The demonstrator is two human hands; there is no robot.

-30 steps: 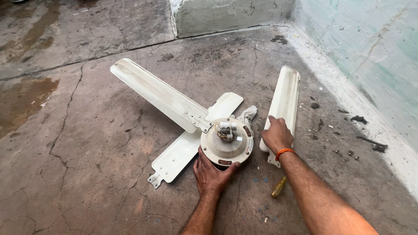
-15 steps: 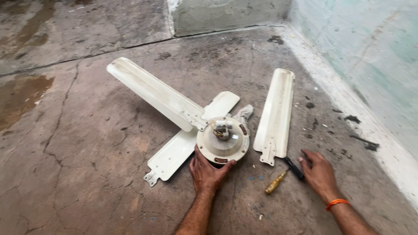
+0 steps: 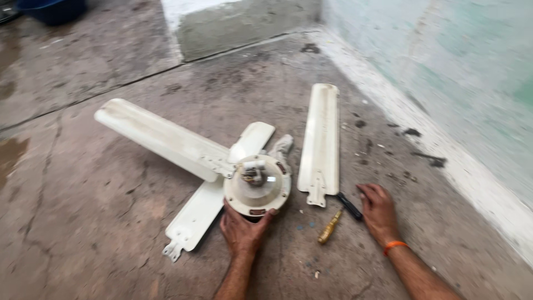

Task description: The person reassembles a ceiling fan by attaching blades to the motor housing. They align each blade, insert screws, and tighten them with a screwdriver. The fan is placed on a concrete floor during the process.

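The left hand (image 3: pixel 242 230) gripped the near rim of the fan motor (image 3: pixel 257 185). Right of the motor, the right hand (image 3: pixel 379 211) lay open-fingered on a dark-handled tool (image 3: pixel 350 206), its axis pointing toward the detached blade (image 3: pixel 320 144).

Blue tub (image 3: pixel 53 10) cropped at top edge; dark tool (image 3: pixel 350 206) partly under right hand (image 3: pixel 379 214).
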